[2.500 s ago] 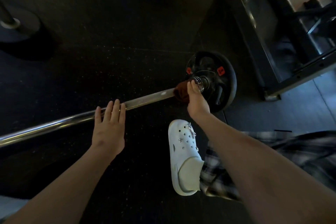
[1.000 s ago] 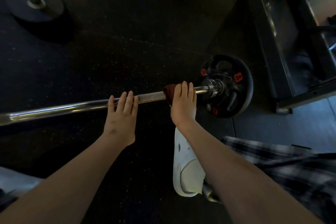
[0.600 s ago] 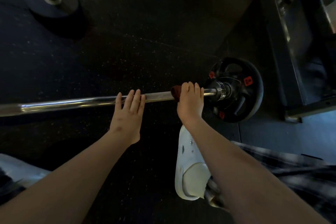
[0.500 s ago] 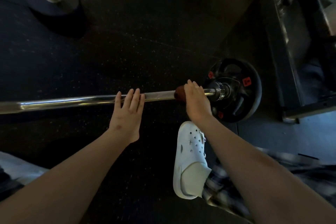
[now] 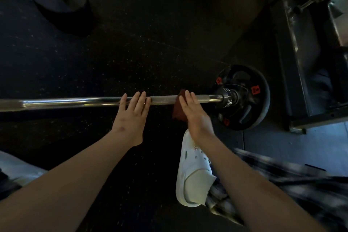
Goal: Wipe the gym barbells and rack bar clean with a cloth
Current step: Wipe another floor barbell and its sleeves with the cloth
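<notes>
Dark red cloth (image 5: pixel 178 113) draped over the barbell (image 5: pixel 84 102), right of mid-shaft and near the black weight plate (image 5: pixel 260 107). Pressed flat onto the bar by the right hand (image 5: pixel 194 118), fingers (image 5: pixel 189 97) straight and together, tips just past the chrome. Thumb hidden, so no telling about a pinch underneath. Left hand (image 5: pixel 131 118) close beside it on bare steel, fingers (image 5: pixel 140 99) stretched across the shaft, nothing held.

Underneath, black rubber floor (image 5: pixel 131 52) flecked with pale specks, lighter grey at lower right. Steel rack frame (image 5: pixel 297 66) up the right edge, top cut off. White clog (image 5: pixel 194 181) below the right wrist, with a blurred plaid trouser leg (image 5: pixel 291 184) behind it. Second plate (image 5: pixel 62 3) on a post at top left, dim. Barbell's left end out of frame.
</notes>
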